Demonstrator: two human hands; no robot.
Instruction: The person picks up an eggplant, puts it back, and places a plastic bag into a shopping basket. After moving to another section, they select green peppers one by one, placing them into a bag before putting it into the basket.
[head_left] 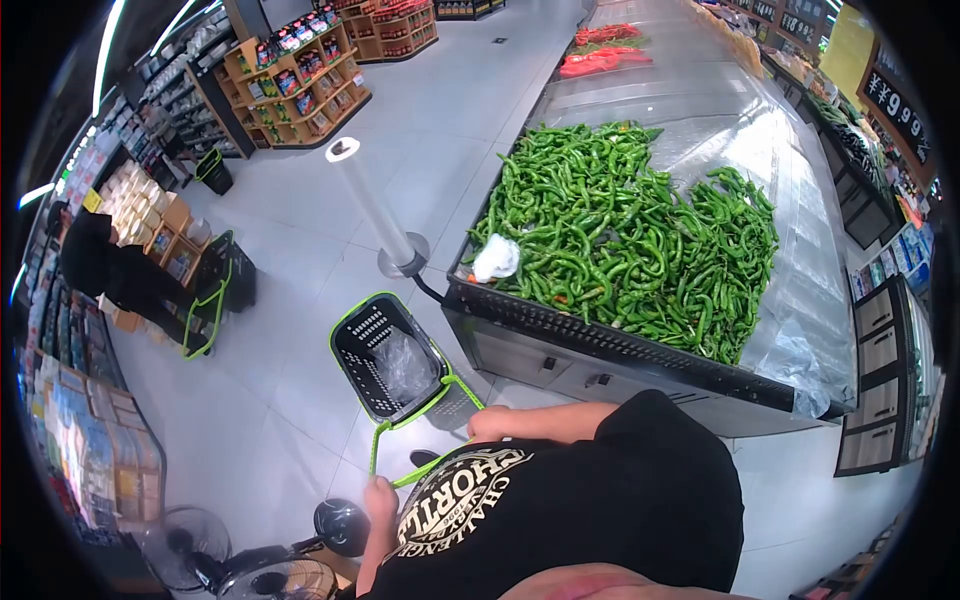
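Note:
A black shopping basket [352, 375] with a green rim and a long green pull handle [418, 474] stands on the floor in front of me. A crumpled clear plastic bag [402, 368] lies in it. My left hand [380, 497] is closed around the left corner of the handle. At its right corner, my right hand [488, 425] is closed on the handle too; its fingers are partly hidden. Ahead to the right, green chili peppers [620, 230] are heaped on a display stand [620, 345]. A crumpled white item [496, 258] rests on the heap's near left edge.
A white post [370, 205] with a round base stands beside the display. Several fans [270, 575] are at lower left. A person in dark clothes [110, 255] is at left by another basket [228, 275]. Red peppers [605, 62] lie farther back; stocked shelves [300, 80] stand behind.

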